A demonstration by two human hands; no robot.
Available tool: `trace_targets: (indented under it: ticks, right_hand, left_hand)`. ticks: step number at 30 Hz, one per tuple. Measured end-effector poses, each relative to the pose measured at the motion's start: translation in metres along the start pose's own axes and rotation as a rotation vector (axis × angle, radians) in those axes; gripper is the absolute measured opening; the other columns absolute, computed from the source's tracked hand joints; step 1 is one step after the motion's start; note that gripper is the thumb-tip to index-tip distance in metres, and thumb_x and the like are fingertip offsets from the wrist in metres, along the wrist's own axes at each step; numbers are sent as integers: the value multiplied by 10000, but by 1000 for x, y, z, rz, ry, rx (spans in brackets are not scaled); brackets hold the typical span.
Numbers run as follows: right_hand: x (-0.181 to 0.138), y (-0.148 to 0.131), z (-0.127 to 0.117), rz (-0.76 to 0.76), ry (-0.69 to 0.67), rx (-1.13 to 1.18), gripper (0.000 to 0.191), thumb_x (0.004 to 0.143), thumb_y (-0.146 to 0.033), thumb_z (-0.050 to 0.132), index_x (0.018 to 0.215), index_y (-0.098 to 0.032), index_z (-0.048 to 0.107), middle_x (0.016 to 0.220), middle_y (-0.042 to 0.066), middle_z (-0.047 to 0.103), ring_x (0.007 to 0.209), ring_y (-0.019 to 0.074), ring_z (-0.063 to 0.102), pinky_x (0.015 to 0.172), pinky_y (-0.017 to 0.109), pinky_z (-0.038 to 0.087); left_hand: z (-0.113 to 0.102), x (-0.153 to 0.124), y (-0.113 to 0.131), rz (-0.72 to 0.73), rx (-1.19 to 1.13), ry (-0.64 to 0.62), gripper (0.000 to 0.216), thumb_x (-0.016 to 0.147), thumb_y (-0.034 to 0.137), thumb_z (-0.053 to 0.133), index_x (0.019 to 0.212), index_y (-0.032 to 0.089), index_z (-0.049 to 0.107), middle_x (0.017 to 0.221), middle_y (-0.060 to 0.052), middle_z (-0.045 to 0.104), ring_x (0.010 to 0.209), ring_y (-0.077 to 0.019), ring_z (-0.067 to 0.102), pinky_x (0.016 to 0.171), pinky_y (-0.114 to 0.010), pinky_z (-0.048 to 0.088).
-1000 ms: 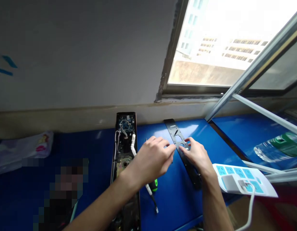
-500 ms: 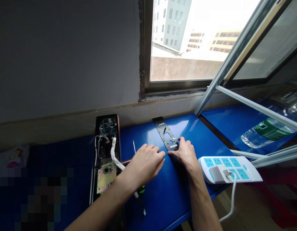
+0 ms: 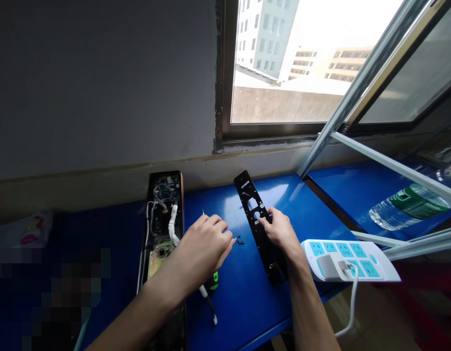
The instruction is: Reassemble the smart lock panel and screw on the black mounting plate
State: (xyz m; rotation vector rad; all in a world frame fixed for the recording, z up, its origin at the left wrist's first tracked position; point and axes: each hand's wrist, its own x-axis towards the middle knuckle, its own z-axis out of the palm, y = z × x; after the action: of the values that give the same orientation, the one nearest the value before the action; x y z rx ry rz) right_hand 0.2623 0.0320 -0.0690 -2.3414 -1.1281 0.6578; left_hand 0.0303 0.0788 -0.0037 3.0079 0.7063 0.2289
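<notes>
My right hand (image 3: pixel 280 231) grips the right edge of a long black metal plate (image 3: pixel 262 243) with cutouts and small white labels, its thumb lying on the upper face. The plate slants across the blue table. Several tiny black screws (image 3: pixel 240 240) lie just left of it. Close to those screws is my left hand (image 3: pixel 207 241), its fingers curled together; whatever may be between the fingertips is hidden. Underneath that hand is a screwdriver with a green and black handle (image 3: pixel 214 281), mostly covered. Left of it stands an opened black lock housing (image 3: pixel 165 195) with a circuit board, white cables and a brass-coloured plate.
On the table's right edge sits a white power strip (image 3: pixel 351 261) with a plugged-in charger. A metal frame (image 3: pixel 371 163) rises behind it, with a large water bottle (image 3: pixel 408 207) beyond. The wall and window (image 3: pixel 276 105) bound the back. A plastic packet (image 3: pixel 28 229) is at far left.
My left hand has moved left, and the small screws now show on the table. The black plate has tilted, and more of its lower end is visible as my right hand holds its edge.
</notes>
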Motion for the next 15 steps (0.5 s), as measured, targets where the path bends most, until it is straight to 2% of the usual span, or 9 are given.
trace_targets:
  ticks: [3, 5, 9, 12, 15]
  right_hand:
    - [-13, -6, 1, -54, 36, 141, 139, 994, -303, 689, 1059, -180, 694, 996, 54, 763, 912, 215, 732, 861, 389, 585]
    - [-23, -12, 2, -96, 35, 261, 99, 954, -304, 685, 948, -206, 671, 872, 42, 772, 816, 227, 733, 775, 355, 549]
    - [-41, -31, 5, -171, -74, 549, 334, 843, -538, 749, 901, -228, 638, 855, 49, 798, 745, 237, 735, 650, 323, 528]
    - [-50, -50, 7, -171, -218, 739, 535, 722, -677, 832, 932, -225, 636, 797, 49, 796, 656, 225, 730, 584, 310, 538]
    - [-57, -67, 8, -146, -321, 861, 654, 660, -696, 898, 1040, -221, 659, 753, 38, 792, 611, 218, 731, 571, 308, 556]
  left_hand:
    - [-8, -28, -13, 3, -38, 213, 248, 1050, 200, 574, 935, 184, 794, 1030, -90, 789, 1112, -291, 685, 954, -454, 581]
    - [-11, -48, -20, -12, -64, 274, 138, 997, 258, 683, 1048, 196, 795, 1090, -93, 774, 1206, -320, 643, 986, -473, 590]
    - [-9, -78, -31, -115, -139, 323, 134, 881, 313, 828, 959, 230, 757, 1254, -101, 694, 1366, -363, 550, 1058, -515, 578]
    - [-6, -88, -36, -189, -223, 415, 132, 957, 298, 744, 861, 227, 686, 1174, -83, 695, 1301, -313, 611, 1041, -451, 583]
    - [-2, -92, -43, -331, -299, 640, 165, 1022, 307, 664, 881, 223, 652, 1045, -51, 726, 1057, -227, 723, 930, -350, 597]
